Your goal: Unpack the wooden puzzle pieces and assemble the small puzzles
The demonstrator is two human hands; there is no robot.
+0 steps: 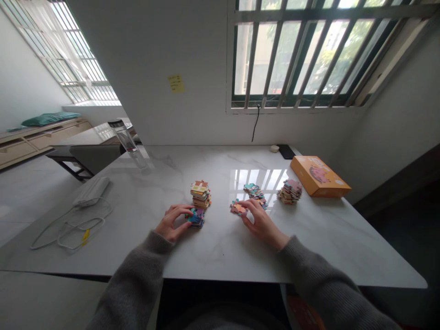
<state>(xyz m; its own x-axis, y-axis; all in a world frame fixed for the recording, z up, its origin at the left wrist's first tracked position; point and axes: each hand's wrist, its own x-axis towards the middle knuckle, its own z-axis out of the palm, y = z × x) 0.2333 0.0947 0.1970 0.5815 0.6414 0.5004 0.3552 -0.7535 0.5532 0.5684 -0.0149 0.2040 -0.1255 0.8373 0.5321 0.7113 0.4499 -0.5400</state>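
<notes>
My left hand [173, 222] is closed on a low stack of blue and purple puzzle pieces [197, 218], thumb on the near side and fingers on the far side. Right behind it rises a taller stack of puzzle pieces [200, 194] with a yellow and white top. My right hand [257, 220] grips the right edge of an orange and pink puzzle piece [238, 208] low over the table; whether several lie together there is unclear. Teal puzzle pieces [253, 189] lean in a slanted row beyond that hand, partly hidden by it. Farther right stands another puzzle stack [290, 191].
On the white marbled table [220, 256], an orange box [319, 176] lies at the right, near a black flat object [286, 151]. At the left are a white power strip [91, 191] with its cable [74, 225] and a clear bottle [124, 137].
</notes>
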